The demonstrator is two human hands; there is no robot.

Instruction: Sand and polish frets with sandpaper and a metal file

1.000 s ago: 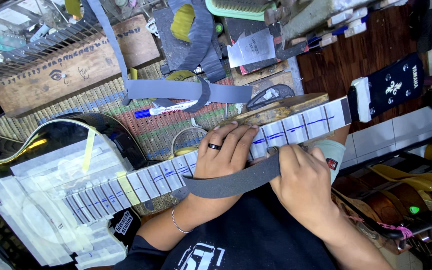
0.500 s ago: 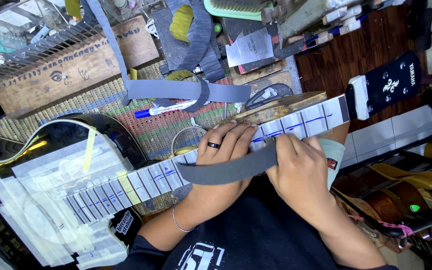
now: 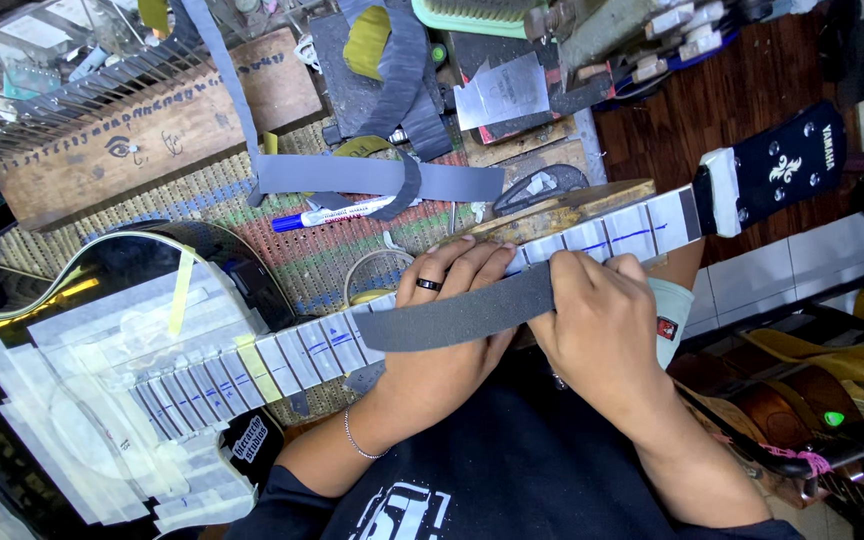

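An electric guitar lies across the bench, its neck (image 3: 612, 232) and black body (image 3: 132, 270) covered in pale masking tape with blue marks on the frets. My left hand (image 3: 447, 330), with a dark ring on one finger, rests over the middle of the neck and presses down a long grey sandpaper strip (image 3: 452, 315). My right hand (image 3: 602, 330) grips the strip's right end, just below the fretboard. The strip lies slanted along the neck. The black headstock (image 3: 787, 165) points to the upper right.
A blue marker (image 3: 332, 215), more grey sandpaper strips (image 3: 382, 178), a wooden block (image 3: 142, 140), a green brush (image 3: 472, 15) and small tools crowd the woven mat (image 3: 322, 250) behind the neck. Other guitars (image 3: 802, 370) lie at the lower right beside white tiles.
The grey strip and both hands have slid a little further up onto the fretboard, away from my body. The guitar has stayed put.
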